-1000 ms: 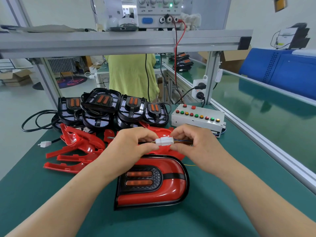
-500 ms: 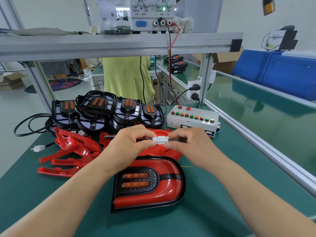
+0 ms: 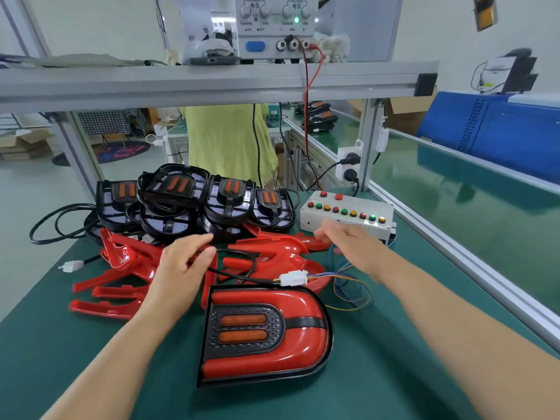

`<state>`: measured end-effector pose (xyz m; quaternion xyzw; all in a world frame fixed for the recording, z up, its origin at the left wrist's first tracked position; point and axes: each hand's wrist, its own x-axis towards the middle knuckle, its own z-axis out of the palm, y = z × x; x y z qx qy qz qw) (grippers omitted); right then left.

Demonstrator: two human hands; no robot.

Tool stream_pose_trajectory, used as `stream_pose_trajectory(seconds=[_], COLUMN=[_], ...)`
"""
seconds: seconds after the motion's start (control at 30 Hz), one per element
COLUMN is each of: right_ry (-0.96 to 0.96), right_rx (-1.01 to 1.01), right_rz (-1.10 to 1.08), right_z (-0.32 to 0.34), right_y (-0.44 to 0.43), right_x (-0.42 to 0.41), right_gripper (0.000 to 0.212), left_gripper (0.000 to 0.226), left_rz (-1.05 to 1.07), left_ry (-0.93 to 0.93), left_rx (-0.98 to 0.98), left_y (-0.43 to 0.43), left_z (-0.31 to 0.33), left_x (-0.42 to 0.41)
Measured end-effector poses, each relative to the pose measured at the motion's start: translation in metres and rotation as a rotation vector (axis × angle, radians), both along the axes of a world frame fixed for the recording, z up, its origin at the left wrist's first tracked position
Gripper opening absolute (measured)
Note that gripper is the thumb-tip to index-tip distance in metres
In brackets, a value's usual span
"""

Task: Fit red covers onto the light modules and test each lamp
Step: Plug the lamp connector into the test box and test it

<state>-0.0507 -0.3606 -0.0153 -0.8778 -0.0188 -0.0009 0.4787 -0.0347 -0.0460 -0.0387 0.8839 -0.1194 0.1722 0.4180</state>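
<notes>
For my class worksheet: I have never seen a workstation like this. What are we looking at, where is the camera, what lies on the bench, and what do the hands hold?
No robot here: a person works with bare hands, filmed by a camera worn on the head, looking down. On the green bench lies a lamp with its red cover fitted; its black cable ends in a white connector joined to coloured wires. Behind lie loose red covers and a heap of uncovered black light modules. The right hand reaches, open, towards the white button box and holds nothing. The left hand rests on the cable; whether it grips is unclear.
</notes>
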Motion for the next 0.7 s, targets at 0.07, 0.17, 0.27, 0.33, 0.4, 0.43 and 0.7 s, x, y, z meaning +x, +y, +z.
stream_pose_trajectory(seconds=[0.07, 0.17, 0.27, 0.33, 0.4, 0.43, 0.7], right_ry=[-0.085, -0.096, -0.019, 0.012, 0.041, 0.049, 0.065], right_rx=[-0.23, -0.652, -0.875, -0.926, -0.965, -0.978, -1.064], right_rz=[-0.061, -0.042, 0.003, 0.026, 0.034, 0.029, 0.03], right_z=[-0.003, -0.007, -0.011, -0.013, -0.014, -0.014, -0.013], right_y=[-0.005, -0.005, -0.002, 0.002, 0.007, 0.009, 0.01], right_x=[0.019, 0.051, 0.077, 0.09, 0.1, 0.103, 0.108], right_gripper=[0.056, 0.06, 0.064, 0.066, 0.068, 0.07, 0.079], left_gripper=[0.032, 0.029, 0.03, 0.037, 0.041, 0.04, 0.031], left_rz=[0.033, 0.068, 0.106, 0.104, 0.099, 0.1, 0.104], left_ry=[-0.005, -0.05, -0.075, -0.07, -0.058, -0.053, -0.074], left_rx=[0.02, 0.012, 0.002, 0.006, 0.012, 0.012, 0.064], left_y=[0.005, 0.006, 0.004, 0.003, 0.003, 0.003, 0.002], left_z=[-0.017, -0.026, -0.027, -0.027, -0.028, -0.028, -0.03], left_x=[-0.004, -0.005, -0.005, -0.005, -0.006, -0.005, -0.004])
